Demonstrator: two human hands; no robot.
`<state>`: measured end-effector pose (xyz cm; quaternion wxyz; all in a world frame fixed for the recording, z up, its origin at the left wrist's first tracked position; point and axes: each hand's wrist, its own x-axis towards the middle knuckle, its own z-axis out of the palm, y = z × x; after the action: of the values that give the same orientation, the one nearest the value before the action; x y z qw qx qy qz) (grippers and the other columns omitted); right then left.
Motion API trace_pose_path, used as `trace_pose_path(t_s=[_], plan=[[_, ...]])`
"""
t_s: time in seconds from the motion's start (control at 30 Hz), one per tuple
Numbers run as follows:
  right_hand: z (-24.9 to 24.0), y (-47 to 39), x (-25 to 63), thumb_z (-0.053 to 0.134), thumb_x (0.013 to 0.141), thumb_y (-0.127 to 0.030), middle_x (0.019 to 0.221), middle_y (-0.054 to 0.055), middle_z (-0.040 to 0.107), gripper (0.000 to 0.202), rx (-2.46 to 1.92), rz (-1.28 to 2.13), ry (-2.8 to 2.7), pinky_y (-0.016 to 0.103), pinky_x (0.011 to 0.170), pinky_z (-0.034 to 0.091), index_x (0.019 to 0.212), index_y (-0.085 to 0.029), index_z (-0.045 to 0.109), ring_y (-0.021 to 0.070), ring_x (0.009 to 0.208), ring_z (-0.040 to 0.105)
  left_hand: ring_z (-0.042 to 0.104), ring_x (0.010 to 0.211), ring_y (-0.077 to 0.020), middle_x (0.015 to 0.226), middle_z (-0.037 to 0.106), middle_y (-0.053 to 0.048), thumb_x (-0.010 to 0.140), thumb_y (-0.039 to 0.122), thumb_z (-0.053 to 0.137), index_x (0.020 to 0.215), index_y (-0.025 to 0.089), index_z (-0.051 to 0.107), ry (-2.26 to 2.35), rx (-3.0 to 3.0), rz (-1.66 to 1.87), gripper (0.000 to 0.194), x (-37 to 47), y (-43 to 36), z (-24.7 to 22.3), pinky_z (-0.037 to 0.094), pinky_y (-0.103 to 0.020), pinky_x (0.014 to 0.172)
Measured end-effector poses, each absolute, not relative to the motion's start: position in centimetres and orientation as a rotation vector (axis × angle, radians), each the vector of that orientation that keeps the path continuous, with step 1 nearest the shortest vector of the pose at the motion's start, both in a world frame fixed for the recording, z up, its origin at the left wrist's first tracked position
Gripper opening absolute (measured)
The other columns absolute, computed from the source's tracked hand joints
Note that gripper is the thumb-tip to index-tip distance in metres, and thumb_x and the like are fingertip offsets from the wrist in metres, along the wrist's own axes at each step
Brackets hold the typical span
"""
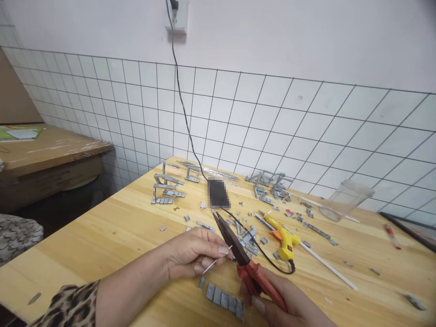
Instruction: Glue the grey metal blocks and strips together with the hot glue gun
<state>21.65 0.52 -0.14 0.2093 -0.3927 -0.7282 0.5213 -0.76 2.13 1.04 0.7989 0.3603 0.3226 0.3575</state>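
My left hand (199,252) is closed, pinching a thin silvery wire (209,266) between thumb and fingers. In my right hand (282,295) are long-nose pliers (252,270) with red handles, their dark jaws pointing up and away. The wire's upper end lies beside the jaws; whether they grip it, I cannot tell. Below both hands rests a grey segmented strip (225,300), with a small grey piece (201,282) at its left end. A yellow glue gun (284,238) lies just beyond the pliers, on its side, with a white glue stick (329,265) stretching behind it.
Grey frame-like assemblies (166,188) stand at the table's back left, more (270,184) at the back right. A blurred black block (218,194) sits mid-table on a cord (184,109). Wires (207,169), a clear plastic cup (347,200) and a red-capped pen (393,237) lie farther out.
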Motion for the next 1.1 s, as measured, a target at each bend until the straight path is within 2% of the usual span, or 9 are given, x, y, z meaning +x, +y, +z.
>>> trace_pose_path(t_s=[0.23,0.53,1.1], plan=[[-0.74,0.57,21.59,0.048,0.084,-0.041,0.081,0.002,0.058,0.021,-1.165,1.28,-2.142,0.027,0.067,0.043,0.083,-0.021,0.053,0.0194,0.076,0.052,0.024,0.029,0.0004,0.045,0.054,0.002,0.057,0.021,0.076,0.066,0.008,0.07,0.702,0.759,0.771,0.017,-0.8,2.14,0.91,0.003,-0.019,0.032],[-0.66,0.75,21.34,0.046,0.083,-0.038,0.076,0.002,0.056,0.018,-1.235,1.072,-2.268,0.028,0.067,0.043,0.086,-0.022,0.053,0.0187,0.07,0.051,0.023,0.03,0.0007,0.044,0.051,0.003,0.06,0.02,0.074,0.065,0.007,0.069,0.717,0.766,0.777,0.015,-0.75,2.2,0.83,0.004,-0.019,0.033],[-0.66,0.79,21.49,0.049,0.083,-0.037,0.081,0.003,0.058,0.018,-1.169,1.24,-2.191,0.027,0.069,0.044,0.086,-0.02,0.054,0.0193,0.077,0.054,0.022,0.031,0.0008,0.045,0.051,0.003,0.059,0.02,0.075,0.067,0.007,0.07,0.695,0.755,0.782,0.016,-0.7,2.18,0.86,0.003,-0.018,0.033]])
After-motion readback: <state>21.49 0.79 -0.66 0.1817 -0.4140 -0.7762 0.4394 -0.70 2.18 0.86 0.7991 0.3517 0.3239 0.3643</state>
